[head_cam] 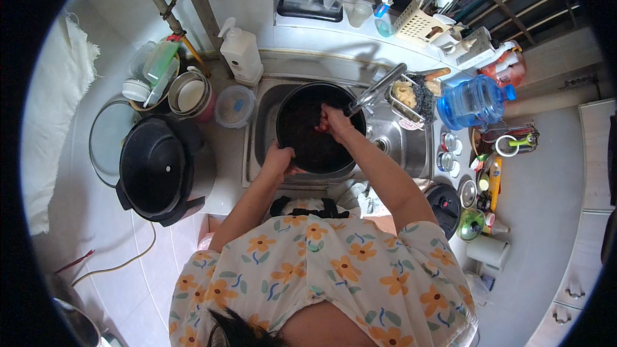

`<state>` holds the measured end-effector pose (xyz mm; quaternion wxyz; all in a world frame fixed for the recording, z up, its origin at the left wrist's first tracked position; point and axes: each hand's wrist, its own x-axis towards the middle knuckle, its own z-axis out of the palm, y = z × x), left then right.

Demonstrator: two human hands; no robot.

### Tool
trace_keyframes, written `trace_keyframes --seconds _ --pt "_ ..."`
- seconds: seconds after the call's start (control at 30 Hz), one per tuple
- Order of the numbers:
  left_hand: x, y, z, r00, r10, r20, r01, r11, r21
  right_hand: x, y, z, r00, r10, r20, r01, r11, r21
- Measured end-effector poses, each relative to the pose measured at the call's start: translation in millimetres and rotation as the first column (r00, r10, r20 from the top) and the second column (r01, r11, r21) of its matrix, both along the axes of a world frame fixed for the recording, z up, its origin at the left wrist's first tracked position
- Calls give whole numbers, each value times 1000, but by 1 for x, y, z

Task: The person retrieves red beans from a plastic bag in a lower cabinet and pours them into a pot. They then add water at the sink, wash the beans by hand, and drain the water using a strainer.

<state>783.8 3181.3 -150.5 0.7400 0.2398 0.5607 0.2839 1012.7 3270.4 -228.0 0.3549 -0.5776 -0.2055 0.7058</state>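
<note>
A round black pot point(308, 149) sits over the left basin of a stainless steel sink point(414, 164). My left hand point(282, 160) grips its near-left rim, thumb over the edge and fingers on the outside. Inside the pot, above dark contents too dim to name, is my right hand point(335, 123) with its fingers curled. Whether those fingers hold anything cannot be seen. The metal faucet point(378, 87) reaches over the pot's right rim, close to my right hand.
Left of the sink stand an open black cooker point(154, 173), a glass lid point(103, 140), stacked bowls point(190, 94) and a round plastic container point(235, 107). A white pump bottle point(241, 53) is behind. Rightward are a sponge rack point(409, 96), a blue water jug point(472, 101) and a black lid point(442, 207).
</note>
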Motion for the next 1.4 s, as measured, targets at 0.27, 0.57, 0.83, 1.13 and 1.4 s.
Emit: trace_keyframes --seconds 0.27,0.57,0.83,1.13,1.4 --pt "-9 -3 -16 1000 -2 -24 1 1000 -13 -27 -13 40 978 -138 -156 155 983 102" --pt "-6 -2 -9 1000 2 24 -1 1000 -21 -9 -29 46 987 53 -155 -13 967 253" --pt "-1 -6 0 1000 10 -12 -9 1000 15 4 -33 56 883 93 -460 -16 985 169" --pt "-5 -9 -9 1000 -13 -13 13 1000 -19 15 -37 72 999 -14 -50 27 966 258" --pt "-14 -15 -22 1000 19 -10 -20 999 -45 64 -46 69 945 -161 286 134 985 111"
